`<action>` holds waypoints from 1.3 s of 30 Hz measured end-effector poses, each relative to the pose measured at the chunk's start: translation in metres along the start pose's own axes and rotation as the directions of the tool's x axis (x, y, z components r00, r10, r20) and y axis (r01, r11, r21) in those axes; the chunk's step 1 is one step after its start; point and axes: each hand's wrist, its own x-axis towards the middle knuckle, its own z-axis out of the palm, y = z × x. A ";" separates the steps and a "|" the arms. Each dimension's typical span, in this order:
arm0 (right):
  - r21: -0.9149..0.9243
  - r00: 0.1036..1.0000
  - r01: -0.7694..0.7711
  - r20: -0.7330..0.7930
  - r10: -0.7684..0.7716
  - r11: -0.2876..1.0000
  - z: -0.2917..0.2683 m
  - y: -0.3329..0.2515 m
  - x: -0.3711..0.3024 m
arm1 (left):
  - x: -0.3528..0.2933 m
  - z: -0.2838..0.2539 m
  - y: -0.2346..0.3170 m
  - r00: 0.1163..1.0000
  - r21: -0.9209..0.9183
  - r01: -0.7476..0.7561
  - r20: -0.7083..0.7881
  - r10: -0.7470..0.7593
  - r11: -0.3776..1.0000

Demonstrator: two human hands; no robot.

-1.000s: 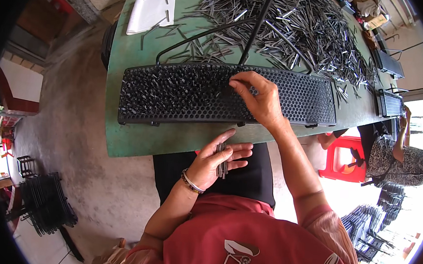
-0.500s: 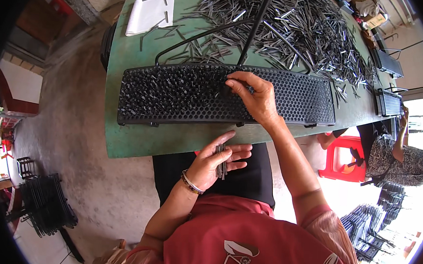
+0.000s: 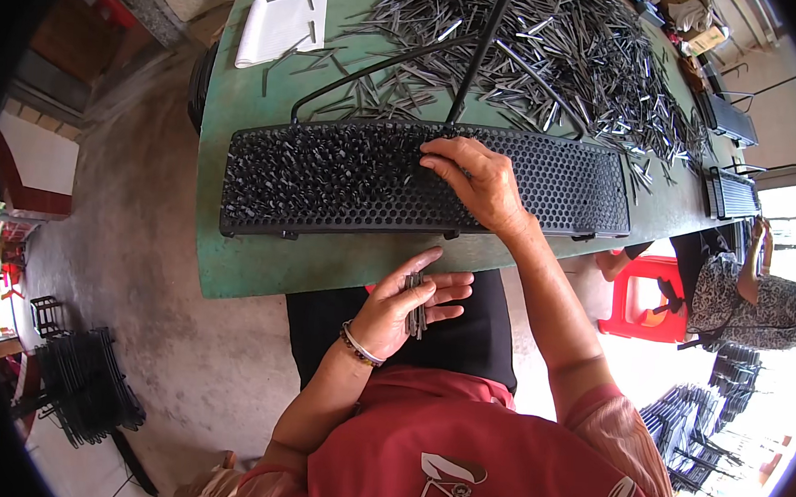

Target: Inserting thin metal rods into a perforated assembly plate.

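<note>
In front of me a long black perforated panel (image 3: pixel 550 190) with a wire frame lies along the near edge of a green table. Dark strips (image 3: pixel 320 169) stand packed in the holes of its left half; the right half shows bare holes. My right hand (image 3: pixel 486 181) is at the panel's middle, thumb and forefinger pinched at the border of the filled part; what they grip is too small to make out. Below the panel's edge, my left hand (image 3: pixel 404 300) holds a small bundle of dark strips (image 3: pixel 416 307) under its thumb, its other fingers partly spread.
A large heap of loose dark strips (image 3: pixel 595 68) covers the table's far side. A white notepad (image 3: pixel 281 28) lies at far left. On the right, another person (image 3: pixel 745 296) sits near a red stool (image 3: pixel 644 298). Black racks (image 3: pixel 88 384) stand on the floor at left.
My right hand has shifted very slightly left along the panel. The left hand stays in place with its bundle. At right, the other person's hands have moved a little.
</note>
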 end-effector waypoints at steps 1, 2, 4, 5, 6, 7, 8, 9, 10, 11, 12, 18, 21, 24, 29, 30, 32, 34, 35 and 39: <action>-0.003 1.000 0.010 0.000 -0.010 1.000 0.000 0.001 -0.001 | 0.000 0.000 0.000 1.000 0.007 0.001 -0.003 -0.001 1.000; -0.006 1.000 0.019 0.000 -0.019 1.000 0.000 0.001 -0.001 | 0.000 0.000 0.000 1.000 0.007 0.001 -0.004 -0.001 1.000; -0.005 0.998 0.056 0.010 -0.056 0.998 0.000 0.002 0.000 | 0.000 0.000 0.001 1.000 -0.016 0.005 -0.004 -0.005 1.000; -0.005 0.995 0.093 0.021 -0.093 0.996 0.000 0.002 0.000 | 0.000 0.000 0.001 1.000 -0.017 0.005 -0.004 -0.005 1.000; -0.005 0.995 0.092 0.022 -0.092 0.996 0.000 0.003 0.000 | 0.000 0.001 0.002 1.000 -0.021 0.010 -0.010 -0.010 1.000; -0.007 0.995 0.094 0.019 -0.094 0.996 0.001 0.005 -0.001 | -0.001 0.001 0.002 1.000 -0.025 0.014 -0.015 -0.015 1.000; -0.009 0.995 0.095 0.016 -0.095 0.995 0.001 0.006 -0.002 | 0.000 0.001 0.002 1.000 -0.025 0.014 -0.015 -0.015 1.000; -0.009 0.995 0.095 0.016 -0.095 0.995 -0.001 0.006 -0.002 | 0.000 0.000 0.002 1.000 -0.041 0.016 -0.011 -0.016 0.999; -0.019 0.995 0.093 0.029 -0.093 0.995 -0.003 0.006 -0.002 | 0.000 -0.001 0.002 1.000 -0.057 0.017 -0.007 -0.017 0.998; -0.028 0.995 0.090 0.042 -0.089 0.996 -0.005 0.006 -0.003 | 0.000 -0.002 0.002 1.000 -0.057 0.018 -0.007 -0.018 0.998; -0.029 0.995 0.090 0.041 -0.088 0.996 -0.004 0.007 -0.003 | 0.000 -0.003 0.001 1.000 -0.050 0.018 -0.013 -0.019 0.999; -0.084 0.987 0.148 0.083 -0.141 0.985 -0.002 0.006 -0.003 | 0.003 -0.008 -0.002 0.999 -0.065 0.001 -0.038 -0.004 0.998; -0.139 0.989 0.142 0.057 -0.135 0.980 -0.001 0.003 -0.007 | 0.003 -0.012 -0.004 0.998 -0.078 -0.008 -0.063 0.003 0.997; -0.141 0.985 0.153 0.107 -0.138 0.978 -0.001 -0.001 -0.008 | 0.004 -0.015 -0.005 0.998 -0.114 -0.009 -0.062 0.002 0.993; -0.046 1.000 0.009 -0.019 -0.009 0.999 -0.015 -0.026 -0.015 | 0.001 -0.007 0.005 0.995 -0.283 -0.103 -0.024 0.101 0.954; 0.032 0.999 -0.013 0.037 0.012 0.999 -0.019 -0.036 -0.019 | 0.000 -0.006 0.009 0.991 -0.303 -0.133 -0.038 0.128 0.944; 0.087 0.985 0.033 0.165 -0.047 0.996 -0.026 -0.050 -0.035 | 0.000 -0.010 0.013 0.986 -0.323 -0.165 -0.062 0.154 0.932; 0.199 0.937 0.136 0.291 -0.191 0.971 -0.024 -0.065 -0.045 | 0.001 -0.018 0.014 0.971 -0.372 -0.202 0.043 0.234 0.906; 0.142 0.910 0.166 0.359 -0.207 0.976 -0.023 -0.068 -0.054 | 0.000 -0.016 0.015 0.971 -0.372 -0.204 0.038 0.235 0.905; -0.033 0.880 0.303 0.394 -0.266 0.952 -0.016 -0.070 -0.068 | -0.001 -0.010 0.011 0.981 -0.340 -0.194 -0.092 0.173 0.920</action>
